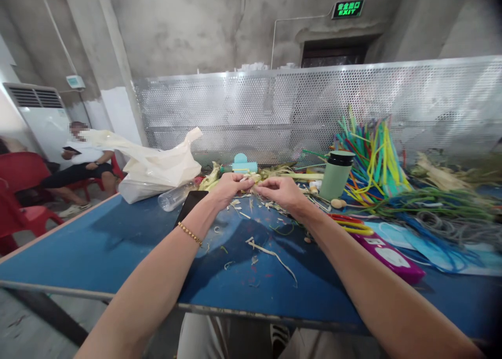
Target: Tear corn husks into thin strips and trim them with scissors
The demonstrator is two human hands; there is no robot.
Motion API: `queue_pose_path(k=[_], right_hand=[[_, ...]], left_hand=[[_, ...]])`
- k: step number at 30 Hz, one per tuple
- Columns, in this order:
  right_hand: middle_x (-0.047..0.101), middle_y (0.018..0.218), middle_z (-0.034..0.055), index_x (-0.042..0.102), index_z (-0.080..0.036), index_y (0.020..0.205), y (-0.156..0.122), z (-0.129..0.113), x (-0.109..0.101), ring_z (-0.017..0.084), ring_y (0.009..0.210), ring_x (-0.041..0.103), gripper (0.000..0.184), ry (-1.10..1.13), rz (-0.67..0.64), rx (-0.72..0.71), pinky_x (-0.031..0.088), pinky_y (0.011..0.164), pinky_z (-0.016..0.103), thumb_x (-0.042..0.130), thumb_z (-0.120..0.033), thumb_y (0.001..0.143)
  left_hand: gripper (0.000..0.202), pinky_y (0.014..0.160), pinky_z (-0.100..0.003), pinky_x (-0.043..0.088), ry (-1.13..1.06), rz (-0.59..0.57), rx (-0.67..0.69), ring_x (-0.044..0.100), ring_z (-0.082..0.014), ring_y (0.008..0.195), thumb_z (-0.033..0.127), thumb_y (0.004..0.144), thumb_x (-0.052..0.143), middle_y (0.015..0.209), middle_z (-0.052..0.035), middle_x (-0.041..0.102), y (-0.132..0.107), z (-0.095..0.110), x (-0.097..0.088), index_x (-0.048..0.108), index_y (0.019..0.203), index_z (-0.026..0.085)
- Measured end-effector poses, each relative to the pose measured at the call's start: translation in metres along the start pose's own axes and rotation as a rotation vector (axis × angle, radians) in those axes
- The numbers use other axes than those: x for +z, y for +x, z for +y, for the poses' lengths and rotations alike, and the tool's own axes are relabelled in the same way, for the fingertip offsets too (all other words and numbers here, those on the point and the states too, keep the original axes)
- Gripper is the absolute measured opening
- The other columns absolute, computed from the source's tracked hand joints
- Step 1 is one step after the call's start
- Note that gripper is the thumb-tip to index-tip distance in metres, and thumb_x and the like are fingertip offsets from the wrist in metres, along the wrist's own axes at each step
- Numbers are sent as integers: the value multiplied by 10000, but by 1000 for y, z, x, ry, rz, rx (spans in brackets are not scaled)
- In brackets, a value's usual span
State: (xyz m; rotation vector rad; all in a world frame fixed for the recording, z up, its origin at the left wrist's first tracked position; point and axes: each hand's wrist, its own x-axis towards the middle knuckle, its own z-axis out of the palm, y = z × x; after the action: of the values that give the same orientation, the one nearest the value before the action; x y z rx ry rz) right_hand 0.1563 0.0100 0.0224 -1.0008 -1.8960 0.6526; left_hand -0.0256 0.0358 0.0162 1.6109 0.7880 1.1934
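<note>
My left hand (230, 186) and my right hand (279, 190) meet over the middle of the blue table (98, 249), fingers pinched together on a thin pale strip of husk (251, 179) stretched between them. A gold bead bracelet (190, 233) sits on my left wrist. Pale husk scraps (270, 254) lie scattered on the table below my hands. More husks and stalks (274, 173) are piled just behind my fingers.
A black phone (192, 202), a clear plastic bottle (174, 197) and a cream plastic bag (157, 168) lie left. A green flask (337, 175), coloured sticks (372, 155) and a purple case (388, 257) lie right. A perforated metal screen (314, 113) backs the table. A person (78, 165) sits far left.
</note>
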Motion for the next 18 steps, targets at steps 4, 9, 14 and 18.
queue_pose_path(k=[4,9,14,18], right_hand=[[634,624,19,677,-141,693,2,2,-2,122,556,516,216,8,1,62,377,544,247,671,-355,663],[602,566,15,626,-140,602,-1,-1,4,117,538,497,195,-74,62,37,358,532,244,600,-313,685],[589,560,14,614,-138,613,-2,-2,4,117,533,481,237,-128,80,19,337,515,245,590,-360,692],[575,547,7,609,-141,587,-1,0,5,113,528,469,220,-154,78,-1,329,514,245,599,-343,671]], left_hand=[[318,546,-253,268,31,-16,21,412,-74,545,391,654,762,595,8,536,0,-1,1,599,635,119],[277,564,-252,276,12,-70,39,414,-73,568,330,648,776,627,14,529,1,-5,4,602,685,118],[232,588,-248,291,-32,-97,55,426,-68,589,242,620,780,636,17,531,-1,-3,6,599,681,111],[198,608,-245,307,-62,-112,16,439,-70,603,161,583,760,643,17,541,-3,3,9,604,692,109]])
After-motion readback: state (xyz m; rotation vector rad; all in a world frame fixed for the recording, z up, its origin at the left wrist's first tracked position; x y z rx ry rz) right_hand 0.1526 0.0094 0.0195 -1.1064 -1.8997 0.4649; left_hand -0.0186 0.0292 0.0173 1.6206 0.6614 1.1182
